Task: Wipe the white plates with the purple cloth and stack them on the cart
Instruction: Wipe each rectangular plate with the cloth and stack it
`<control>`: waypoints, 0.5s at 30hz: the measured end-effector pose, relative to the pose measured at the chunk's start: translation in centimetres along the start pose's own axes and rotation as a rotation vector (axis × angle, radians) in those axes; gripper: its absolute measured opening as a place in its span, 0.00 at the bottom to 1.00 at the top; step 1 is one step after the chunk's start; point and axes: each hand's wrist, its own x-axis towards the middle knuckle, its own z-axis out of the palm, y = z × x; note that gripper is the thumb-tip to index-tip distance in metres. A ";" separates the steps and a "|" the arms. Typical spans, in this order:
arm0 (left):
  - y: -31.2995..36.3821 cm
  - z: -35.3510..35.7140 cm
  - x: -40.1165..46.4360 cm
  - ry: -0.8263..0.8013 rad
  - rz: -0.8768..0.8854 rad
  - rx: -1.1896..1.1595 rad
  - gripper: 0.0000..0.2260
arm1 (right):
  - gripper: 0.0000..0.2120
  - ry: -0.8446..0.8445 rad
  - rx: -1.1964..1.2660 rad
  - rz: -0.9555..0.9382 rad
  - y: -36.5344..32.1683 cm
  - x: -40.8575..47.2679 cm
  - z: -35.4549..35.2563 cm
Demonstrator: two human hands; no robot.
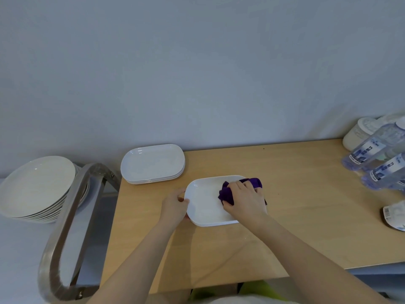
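Cloth [241,190] on plate [206,207], hands [245,199] gripping both

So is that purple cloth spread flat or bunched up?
Bunched up: the purple cloth sits crumpled under the right hand on the white rectangular plate.

bare forearms, no sleeves, yellow-green garment [252,288]

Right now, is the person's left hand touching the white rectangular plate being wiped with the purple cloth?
Touching. The head view shows the left hand gripping the white rectangular plate by its left rim, thumb over the edge.
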 end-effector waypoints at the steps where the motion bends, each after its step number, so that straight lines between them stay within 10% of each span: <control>1: 0.0 0.0 0.1 -0.004 -0.006 -0.005 0.18 | 0.18 0.002 0.012 -0.013 0.0 -0.5 0.0; 15: -0.1 0.3 -0.3 0.054 -0.094 -0.030 0.11 | 0.16 0.019 0.074 -0.337 -4.8 -2.1 0.8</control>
